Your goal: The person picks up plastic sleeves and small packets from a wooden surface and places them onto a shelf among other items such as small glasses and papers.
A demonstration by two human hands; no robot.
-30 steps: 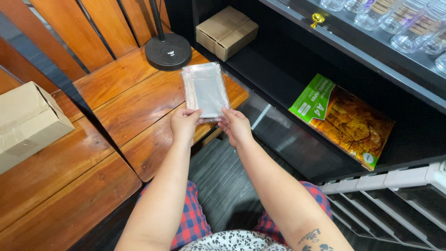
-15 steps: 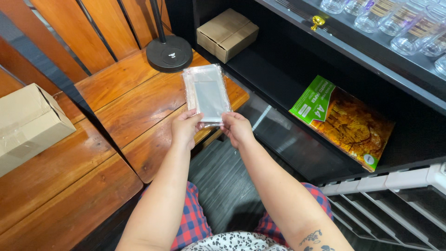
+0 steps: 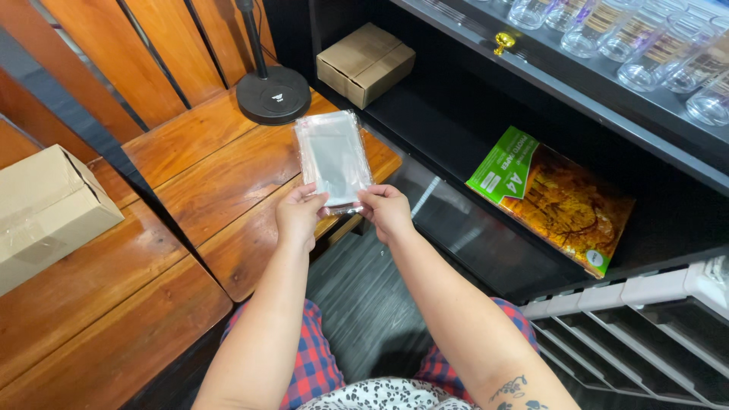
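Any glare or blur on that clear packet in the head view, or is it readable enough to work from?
Head view: the clear packet shows pale sheen, edges still sharp; left hand and right hand are in focus at its lower edge; the black shelf is dim; the glasses catch highlights.

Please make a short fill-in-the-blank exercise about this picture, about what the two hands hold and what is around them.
1. The left hand and the right hand hold one clear plastic ____ by its lower edge.
2. The round black stand base rests on the ____ bench.
3. On the black shelf behind the base sits a small ____ box.
4. The paper pack leaning in the shelf has a ____ corner label.

Missing words: bag; wooden; cardboard; green
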